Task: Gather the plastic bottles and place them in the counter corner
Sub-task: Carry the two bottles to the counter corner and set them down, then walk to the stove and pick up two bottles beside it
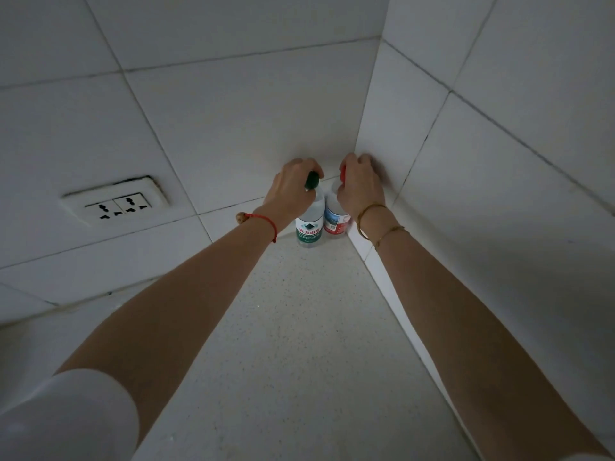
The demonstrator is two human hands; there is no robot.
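The fingers (311,166) of the left hand (293,191) were curled tight around the dark green cap (312,180) of a clear plastic bottle with a green and white label (310,224). The fingers (361,161) of the right hand (359,186) were curled the same way around the red cap (342,173) of a clear plastic bottle with a red and blue label (334,217). That made two bottles, one in each hand. Both stood upright, side by side and just about touching, on the pale speckled surface (299,327), right in the corner where the two white tiled walls (233,111) met. The red-capped one was deeper in the corner, and the green-capped one was to its left.

The left wrist wore one red string bracelet (266,221) with a small bead. The right wrist wore two thin gold bracelets (382,224). Both bare arms reached far forward, and one white sleeve (66,417) showed at the bottom left. One white wall socket plate (114,202) with two outlets sat on the left wall, well apart from the bottles.
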